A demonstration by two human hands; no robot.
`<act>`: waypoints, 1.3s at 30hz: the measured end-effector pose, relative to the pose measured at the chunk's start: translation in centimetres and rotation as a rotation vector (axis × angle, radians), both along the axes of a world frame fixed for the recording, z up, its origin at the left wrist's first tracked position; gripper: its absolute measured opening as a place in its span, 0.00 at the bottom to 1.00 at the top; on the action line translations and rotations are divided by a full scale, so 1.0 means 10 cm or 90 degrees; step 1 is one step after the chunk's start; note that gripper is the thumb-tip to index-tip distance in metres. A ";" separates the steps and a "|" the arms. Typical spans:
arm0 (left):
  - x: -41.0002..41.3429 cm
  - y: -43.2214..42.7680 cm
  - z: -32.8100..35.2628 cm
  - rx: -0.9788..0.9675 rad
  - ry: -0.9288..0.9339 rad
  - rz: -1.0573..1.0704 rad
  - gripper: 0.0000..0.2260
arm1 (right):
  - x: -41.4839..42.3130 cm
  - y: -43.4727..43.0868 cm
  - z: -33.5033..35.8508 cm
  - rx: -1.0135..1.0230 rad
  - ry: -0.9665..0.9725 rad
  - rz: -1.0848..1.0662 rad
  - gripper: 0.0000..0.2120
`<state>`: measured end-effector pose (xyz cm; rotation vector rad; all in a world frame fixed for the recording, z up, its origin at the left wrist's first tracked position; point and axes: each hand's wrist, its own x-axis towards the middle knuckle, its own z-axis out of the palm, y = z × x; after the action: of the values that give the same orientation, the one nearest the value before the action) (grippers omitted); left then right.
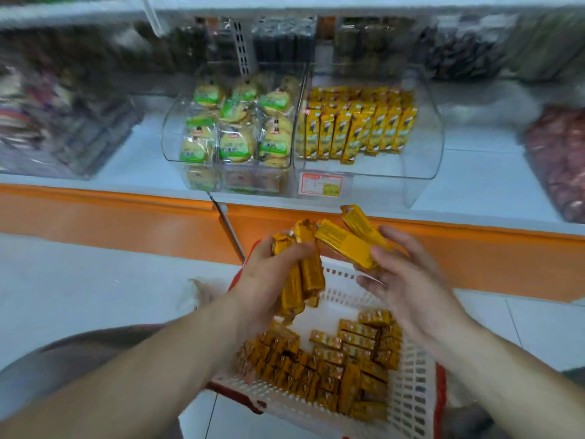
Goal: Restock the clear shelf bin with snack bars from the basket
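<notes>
My left hand [269, 274] grips a bunch of yellow snack bars [300, 274] above the white basket [408, 394]. My right hand [402, 274] holds two more yellow bars [345, 243] that fan up and to the left. Both hands hover over the basket's far end, below the shelf edge. Several more bars [332, 362] lie packed in the basket's near half. The clear shelf bin [421, 160] stands on the shelf straight ahead, with rows of upright yellow bars [354, 128] filling its back part; its front floor is bare.
A second clear bin [172, 134] to the left holds round green-labelled cakes. An orange shelf front [110, 217] runs across below the bins. A price tag [321, 184] sits on the bin's front. Blurred goods fill the shelf at far left and right.
</notes>
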<state>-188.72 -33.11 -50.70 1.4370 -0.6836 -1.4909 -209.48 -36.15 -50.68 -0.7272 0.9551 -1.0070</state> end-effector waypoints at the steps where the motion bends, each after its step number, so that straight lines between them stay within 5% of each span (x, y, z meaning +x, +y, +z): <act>1: -0.06 0.02 0.04 -0.006 0.036 0.039 0.14 | 0.06 0.06 0.01 -0.019 -0.004 0.002 0.25; 12: -0.28 -0.15 0.04 -0.052 -0.005 0.184 0.19 | 0.31 0.05 -0.06 -0.215 0.329 0.067 0.30; 20: -0.26 -0.30 0.00 -0.059 -0.010 0.139 0.20 | 0.33 -0.13 -0.14 -0.099 0.172 0.039 0.12; 27: -0.15 -0.39 0.02 -0.043 0.051 0.036 0.28 | 0.29 -0.22 -0.15 -0.028 0.087 0.097 0.13; 32: -0.08 -0.31 0.07 -0.089 -0.059 -0.078 0.36 | 0.21 -0.31 -0.07 0.004 0.029 0.073 0.26; 39: -0.09 -0.27 0.08 -0.073 -0.124 -0.059 0.35 | 0.24 -0.27 -0.05 -0.026 0.056 0.104 0.25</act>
<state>-189.58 -35.79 -49.87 1.4912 -0.9518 -1.3691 -207.13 -38.87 -51.21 -0.8760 0.9373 -0.8587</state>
